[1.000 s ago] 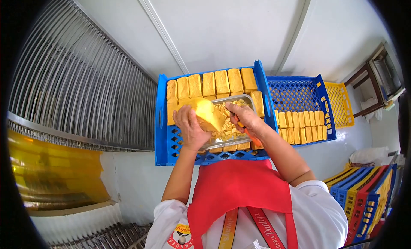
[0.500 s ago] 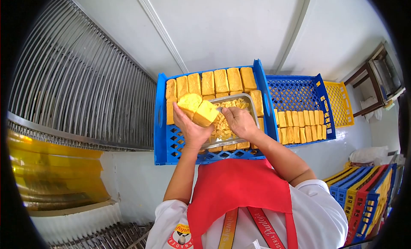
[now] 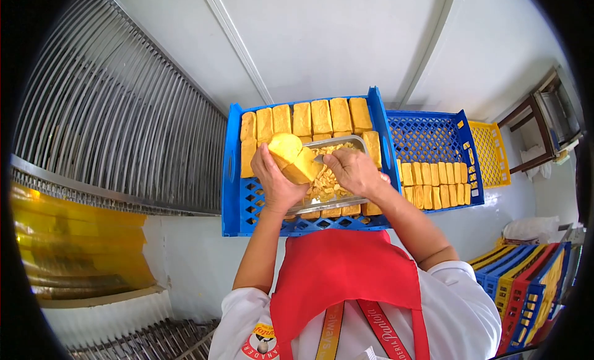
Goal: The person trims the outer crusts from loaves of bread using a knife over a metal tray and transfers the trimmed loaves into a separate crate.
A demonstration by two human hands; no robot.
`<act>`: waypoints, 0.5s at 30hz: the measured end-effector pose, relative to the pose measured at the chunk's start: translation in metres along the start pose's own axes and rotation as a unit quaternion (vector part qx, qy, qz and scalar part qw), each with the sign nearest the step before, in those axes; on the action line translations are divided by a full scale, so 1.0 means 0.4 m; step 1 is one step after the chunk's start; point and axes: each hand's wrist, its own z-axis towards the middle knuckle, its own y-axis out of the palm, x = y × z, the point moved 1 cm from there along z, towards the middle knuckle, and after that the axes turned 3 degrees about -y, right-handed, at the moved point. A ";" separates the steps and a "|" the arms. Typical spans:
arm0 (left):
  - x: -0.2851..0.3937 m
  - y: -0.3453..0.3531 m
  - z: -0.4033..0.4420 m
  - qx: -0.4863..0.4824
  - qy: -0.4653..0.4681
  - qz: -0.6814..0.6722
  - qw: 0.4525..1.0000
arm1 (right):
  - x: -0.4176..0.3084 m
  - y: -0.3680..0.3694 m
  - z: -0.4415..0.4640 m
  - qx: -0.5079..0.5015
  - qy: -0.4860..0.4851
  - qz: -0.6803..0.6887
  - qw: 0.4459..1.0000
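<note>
Two joined yellow loaf pieces [image 3: 293,157] rest in my left hand [image 3: 276,182], whose fingers wrap round their left side. My right hand [image 3: 357,171] is closed on a knife; a small part of its blade [image 3: 318,159] shows against the right side of the loaf. Beneath both hands a metal tray [image 3: 369,151] holds pale yellow scraps [image 3: 327,185]. That tray sits on a blue crate [image 3: 230,174], in which rows of yellow loaves [image 3: 321,117] stand. The knife's handle is hidden in my right hand.
A second blue crate [image 3: 427,128] with smaller loaves stands to the right, beside a yellow crate [image 3: 490,151]. Colored crates [image 3: 520,286] are stacked at the lower right. Metal racks [image 3: 124,112] and a yellow plastic strip curtain [image 3: 80,248] are on the left.
The loaf pieces have turned in my left hand, and two faces now show. My right hand has come round so the blade meets the loaf's right side.
</note>
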 end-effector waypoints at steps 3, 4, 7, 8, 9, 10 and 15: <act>-0.007 -0.021 0.016 -0.061 -0.001 -0.061 0.996 | 0.040 -0.007 0.012 0.031 -0.087 -0.032 0.995; -0.009 -0.024 0.020 -0.062 0.000 -0.061 0.996 | 0.044 -0.008 0.014 0.032 -0.127 -0.032 0.991; -0.008 -0.028 0.033 -0.084 0.031 -0.086 0.992 | 0.044 -0.003 0.019 0.007 -0.155 -0.030 0.987; -0.006 -0.033 0.038 -0.097 0.039 -0.085 0.991 | 0.047 0.000 0.018 0.008 -0.155 -0.030 0.987; -0.004 -0.036 0.041 -0.110 0.047 -0.084 0.989 | 0.052 0.003 0.018 0.004 -0.153 -0.032 0.988; -0.003 -0.038 0.043 -0.110 0.047 -0.084 0.989 | 0.056 0.006 0.018 0.000 -0.152 -0.035 0.988; -0.001 -0.047 0.053 -0.089 0.057 -0.076 0.992 | 0.070 0.018 0.016 0.040 -0.148 -0.032 0.988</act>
